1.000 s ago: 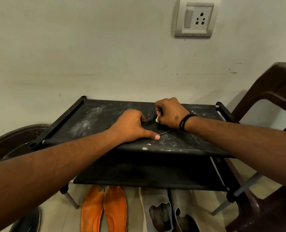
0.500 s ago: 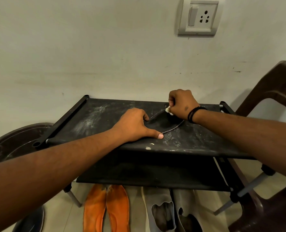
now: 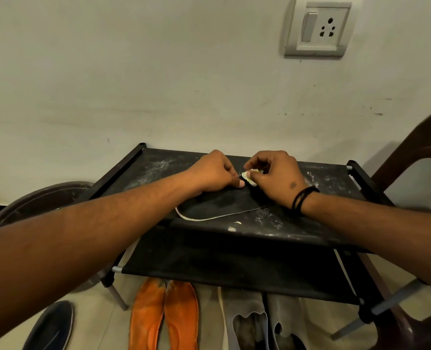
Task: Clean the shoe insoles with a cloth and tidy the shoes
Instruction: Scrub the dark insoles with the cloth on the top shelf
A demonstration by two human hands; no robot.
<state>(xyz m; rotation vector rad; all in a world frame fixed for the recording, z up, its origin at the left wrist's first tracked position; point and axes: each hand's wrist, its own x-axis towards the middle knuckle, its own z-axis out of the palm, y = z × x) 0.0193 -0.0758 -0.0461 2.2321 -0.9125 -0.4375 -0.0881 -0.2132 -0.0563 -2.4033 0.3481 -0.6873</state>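
A black insole [image 3: 219, 205] with a pale edge lies flat on the dusty top shelf of a black shoe rack [image 3: 318, 223]. My left hand [image 3: 214, 173] presses down on the insole's far end, fingers curled and thumb against it. My right hand [image 3: 275, 175] pinches a small whitish cloth wad [image 3: 250, 177] against the same end, right beside my left thumb. Under the rack on the floor lie two orange insoles [image 3: 163, 314] and two worn grey insoles [image 3: 259, 322].
A dark shoe [image 3: 50, 327] sits on the floor at the lower left. A brown plastic chair [image 3: 421, 157] stands to the right of the rack, and a round brown tub [image 3: 32, 200] to its left. The wall with a switch socket [image 3: 316, 27] is directly behind.
My left hand slid forward along the insole to its far end, uncovering the near rounded end. My right hand with the cloth moved left and now meets the left thumb.
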